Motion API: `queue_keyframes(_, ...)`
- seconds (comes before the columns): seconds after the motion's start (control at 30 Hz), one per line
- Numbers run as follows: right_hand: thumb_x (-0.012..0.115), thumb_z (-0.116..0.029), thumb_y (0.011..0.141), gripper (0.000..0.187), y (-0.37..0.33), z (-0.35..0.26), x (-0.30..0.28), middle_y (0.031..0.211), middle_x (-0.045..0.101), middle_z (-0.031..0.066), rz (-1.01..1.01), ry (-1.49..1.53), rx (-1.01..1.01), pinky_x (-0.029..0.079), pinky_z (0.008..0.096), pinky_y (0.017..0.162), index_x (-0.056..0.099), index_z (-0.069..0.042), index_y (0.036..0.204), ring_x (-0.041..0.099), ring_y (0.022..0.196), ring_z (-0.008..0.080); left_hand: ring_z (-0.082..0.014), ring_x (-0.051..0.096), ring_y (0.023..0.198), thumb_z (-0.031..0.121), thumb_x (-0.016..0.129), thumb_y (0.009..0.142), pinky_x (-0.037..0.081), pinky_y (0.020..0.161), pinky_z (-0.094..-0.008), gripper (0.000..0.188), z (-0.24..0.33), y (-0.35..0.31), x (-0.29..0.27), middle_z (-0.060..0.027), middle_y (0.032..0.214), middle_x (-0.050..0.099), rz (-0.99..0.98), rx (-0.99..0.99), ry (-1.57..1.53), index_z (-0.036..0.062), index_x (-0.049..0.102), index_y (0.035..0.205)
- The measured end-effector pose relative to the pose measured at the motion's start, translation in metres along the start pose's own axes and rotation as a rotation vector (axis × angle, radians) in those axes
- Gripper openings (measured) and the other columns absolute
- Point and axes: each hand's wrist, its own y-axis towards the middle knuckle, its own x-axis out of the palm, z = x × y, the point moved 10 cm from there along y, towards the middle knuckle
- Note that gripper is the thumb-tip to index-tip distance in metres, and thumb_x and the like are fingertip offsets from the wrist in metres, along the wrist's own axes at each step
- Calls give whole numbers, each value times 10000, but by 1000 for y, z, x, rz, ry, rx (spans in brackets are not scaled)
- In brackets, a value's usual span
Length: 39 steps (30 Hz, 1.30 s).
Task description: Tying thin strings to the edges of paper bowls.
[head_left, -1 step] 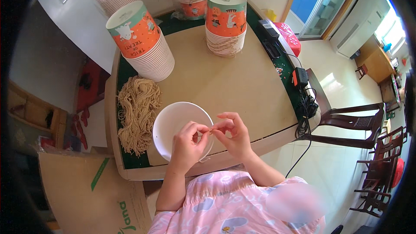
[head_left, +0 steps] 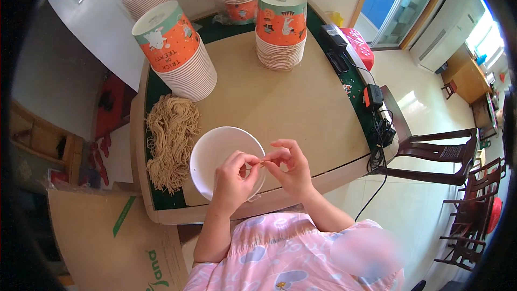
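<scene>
A white paper bucket (head_left: 218, 151) stands at the table's near edge, its open mouth toward me and a small hole in its left side wall. Over its right rim, my left hand (head_left: 235, 177) and my right hand (head_left: 291, 171) meet with thumbs and forefingers pinched. Between the fingertips a bit of thin tan cord (head_left: 262, 164) shows; most of it is hidden. Left of the bucket lies a loose bundle of tan cords (head_left: 171, 143).
Nested upside-down buckets in orange and green form a stack (head_left: 175, 51) at left and another stack (head_left: 281, 27) farther back. More stacks line the wall. Black cables and an adapter (head_left: 373, 97) lie along the right edge. A cardboard box (head_left: 107, 231) stands lower left, a chair (head_left: 439, 153) at right.
</scene>
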Motion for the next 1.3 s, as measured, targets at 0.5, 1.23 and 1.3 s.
queue_keyframes(0.5, 606, 37, 875, 423, 5, 15, 5, 936, 633, 92, -29, 330, 104, 490, 235, 769, 375, -47, 1219, 616, 902, 135, -176, 544, 560, 6, 682, 765, 445, 509, -302, 89, 5, 0, -2, -50, 752, 603, 59, 74, 96, 57, 628, 814)
queue_keyframes(1.23, 696, 13, 780, 280, 0, -37, 12, 893, 600, 39, 8, -361, -191, 446, 245, 668, 601, -36, 1039, 526, 728, 122, -118, 512, 552, 21, 664, 789, 418, 500, -260, 55, -10, -8, -14, -41, 721, 617, 93, -42, -52, 38, 622, 821)
queue_keyframes(1.3, 719, -19, 757, 214, 2, -39, 15, 869, 565, 40, 9, -449, -162, 443, 254, 619, 659, -69, 956, 495, 680, 138, -104, 505, 552, 21, 659, 795, 415, 503, -251, 52, -14, -10, -14, -41, 711, 616, 94, -71, -93, 33, 619, 826)
